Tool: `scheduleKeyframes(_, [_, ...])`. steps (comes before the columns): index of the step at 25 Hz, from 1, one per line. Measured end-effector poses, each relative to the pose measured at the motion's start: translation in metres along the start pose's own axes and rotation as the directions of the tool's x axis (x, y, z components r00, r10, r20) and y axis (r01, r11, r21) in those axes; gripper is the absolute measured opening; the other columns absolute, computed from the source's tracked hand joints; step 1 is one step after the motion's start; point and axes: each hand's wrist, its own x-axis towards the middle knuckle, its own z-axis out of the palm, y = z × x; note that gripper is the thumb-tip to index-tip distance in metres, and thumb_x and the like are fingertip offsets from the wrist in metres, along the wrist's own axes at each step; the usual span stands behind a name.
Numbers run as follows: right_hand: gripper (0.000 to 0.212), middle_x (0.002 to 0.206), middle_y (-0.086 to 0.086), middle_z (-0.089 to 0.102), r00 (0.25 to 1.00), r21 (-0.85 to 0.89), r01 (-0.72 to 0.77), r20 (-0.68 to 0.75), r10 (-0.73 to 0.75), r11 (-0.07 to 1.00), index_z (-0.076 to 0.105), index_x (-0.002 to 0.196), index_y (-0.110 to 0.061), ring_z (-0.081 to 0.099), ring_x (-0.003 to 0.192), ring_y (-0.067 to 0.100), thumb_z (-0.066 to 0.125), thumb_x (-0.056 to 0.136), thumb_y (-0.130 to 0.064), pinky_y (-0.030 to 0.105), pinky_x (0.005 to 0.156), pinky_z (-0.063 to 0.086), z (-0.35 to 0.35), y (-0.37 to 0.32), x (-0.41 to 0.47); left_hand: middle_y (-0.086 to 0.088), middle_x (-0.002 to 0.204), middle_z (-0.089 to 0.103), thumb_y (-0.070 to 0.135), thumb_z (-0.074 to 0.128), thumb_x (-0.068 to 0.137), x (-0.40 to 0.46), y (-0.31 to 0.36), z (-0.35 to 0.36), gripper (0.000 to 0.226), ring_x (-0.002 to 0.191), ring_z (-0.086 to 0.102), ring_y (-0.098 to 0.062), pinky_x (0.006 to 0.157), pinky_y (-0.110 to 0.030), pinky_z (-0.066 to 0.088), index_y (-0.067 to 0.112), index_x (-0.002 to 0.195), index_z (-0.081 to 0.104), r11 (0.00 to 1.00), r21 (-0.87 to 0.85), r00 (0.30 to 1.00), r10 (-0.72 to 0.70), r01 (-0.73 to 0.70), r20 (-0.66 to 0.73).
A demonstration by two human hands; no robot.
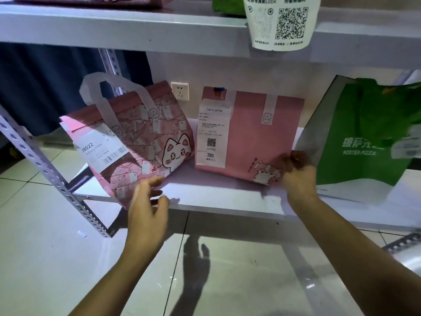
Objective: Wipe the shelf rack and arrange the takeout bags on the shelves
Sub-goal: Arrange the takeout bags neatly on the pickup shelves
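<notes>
Three takeout bags stand on the lower white shelf (218,197). A pink cat-print bag (145,135) with white handles leans at the left, overhanging the shelf's left end. A plain pink bag (252,137) with a long receipt stands in the middle. A green pizza bag (364,137) stands at the right. My left hand (148,208) hovers with relaxed fingers just below the cat bag's bottom corner. My right hand (298,174) is blurred at the middle bag's lower right corner, fingers curled against it.
An upper shelf (127,28) carries a white paper bag with QR codes (280,21), a green bag and a pink bag. A perforated metal upright (45,169) slants at the left. A wall socket (181,90) sits behind the bags. Tiled floor lies below.
</notes>
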Motion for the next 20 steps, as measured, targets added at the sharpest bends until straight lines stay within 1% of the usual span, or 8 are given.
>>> scheduleKeyframes(3, [0.01, 0.086, -0.012, 0.071, 0.999, -0.016, 0.049, 0.008, -0.049, 0.999, 0.061, 0.099, -0.017, 0.069, 0.079, 0.004, 0.054, 0.102, -0.011, 0.015, 0.064, 0.053, -0.018, -0.003, -0.029, 0.009, 0.141, 0.051, 0.015, 0.049, 0.1, 0.003, 0.019, 0.027, 0.045, 0.123, 0.051, -0.005, 0.096, -0.027, 0.043, 0.033, 0.142, 0.046, 1.0, -0.027, 0.987, 0.016, -0.012, 0.161])
scheduleKeyframes(4, [0.01, 0.081, -0.012, 0.073, 0.997, 0.008, 0.073, 0.024, -0.073, 0.997, 0.061, 0.097, -0.018, 0.071, 0.076, 0.003, 0.055, 0.102, -0.013, 0.014, 0.061, 0.055, -0.027, -0.005, -0.041, 0.01, 0.147, 0.046, 0.017, 0.049, 0.1, 0.002, 0.023, 0.032, 0.05, 0.129, 0.047, -0.006, 0.101, -0.028, 0.041, 0.033, 0.147, 0.042, 0.999, -0.037, 0.982, 0.021, -0.015, 0.19])
scheduleKeyframes(6, [0.008, 0.081, -0.013, 0.076, 0.994, 0.02, 0.096, 0.057, -0.097, 0.995, 0.061, 0.095, -0.019, 0.073, 0.075, 0.002, 0.056, 0.102, -0.017, 0.019, 0.059, 0.058, -0.045, -0.006, -0.062, 0.011, 0.153, 0.042, 0.016, 0.048, 0.101, -0.001, 0.029, 0.037, 0.054, 0.135, 0.044, -0.006, 0.109, -0.034, 0.041, 0.033, 0.151, 0.035, 0.997, -0.079, 0.974, 0.02, -0.002, 0.225])
scheduleKeyframes(7, [0.007, 0.084, -0.011, 0.077, 0.994, 0.012, 0.091, 0.062, -0.091, 0.996, 0.061, 0.096, -0.02, 0.073, 0.076, 0.004, 0.057, 0.101, -0.02, 0.022, 0.06, 0.06, -0.054, -0.006, -0.073, 0.012, 0.15, 0.046, 0.012, 0.048, 0.102, -0.006, 0.032, 0.038, 0.054, 0.134, 0.047, -0.004, 0.108, -0.034, 0.044, 0.035, 0.15, 0.037, 0.992, -0.125, 0.97, 0.029, 0.001, 0.241])
scheduleKeyframes(9, [0.007, 0.088, -0.004, 0.078, 0.997, 0.008, 0.063, 0.048, -0.063, 0.998, 0.063, 0.098, -0.021, 0.074, 0.077, 0.01, 0.057, 0.101, -0.025, 0.027, 0.062, 0.061, -0.076, -0.004, -0.09, 0.015, 0.137, 0.058, 0.004, 0.048, 0.1, -0.024, 0.039, 0.037, 0.052, 0.122, 0.056, 0.003, 0.094, -0.021, 0.053, 0.036, 0.142, 0.046, 0.973, -0.231, 0.959, 0.083, -0.019, 0.27])
scheduleKeyframes(11, [0.009, 0.086, 0.002, 0.077, 0.999, 0.025, 0.046, 0.016, -0.047, 0.999, 0.064, 0.099, -0.022, 0.074, 0.074, 0.014, 0.057, 0.102, -0.025, 0.027, 0.06, 0.06, -0.1, -0.005, -0.107, 0.017, 0.13, 0.063, -0.002, 0.048, 0.098, -0.047, 0.05, 0.034, 0.054, 0.116, 0.059, 0.005, 0.084, -0.009, 0.05, 0.035, 0.137, 0.051, 0.955, -0.295, 0.943, 0.12, -0.025, 0.31])
scheduleKeyframes(16, [0.012, 0.086, 0.0, 0.076, 0.988, 0.028, 0.038, -0.149, -0.034, 0.999, 0.067, 0.099, -0.02, 0.074, 0.073, 0.014, 0.056, 0.102, -0.025, 0.024, 0.058, 0.058, -0.171, -0.029, -0.151, 0.014, 0.134, 0.06, -0.004, 0.052, 0.097, -0.102, 0.1, 0.026, 0.057, 0.119, 0.059, 0.002, 0.084, -0.008, 0.049, 0.041, 0.132, 0.056, 0.935, -0.354, 0.881, 0.154, 0.017, 0.448])
scheduleKeyframes(20, [0.013, 0.084, 0.005, 0.075, 0.951, 0.039, 0.069, -0.304, -0.054, 0.997, 0.069, 0.105, -0.022, 0.068, 0.07, 0.015, 0.057, 0.101, -0.022, 0.027, 0.058, 0.058, -0.225, -0.061, -0.186, 0.02, 0.131, 0.061, -0.003, 0.057, 0.095, -0.133, 0.159, 0.017, 0.064, 0.12, 0.059, 0.0, 0.086, -0.008, 0.048, 0.053, 0.126, 0.058, 0.914, -0.401, 0.824, 0.27, -0.057, 0.498])
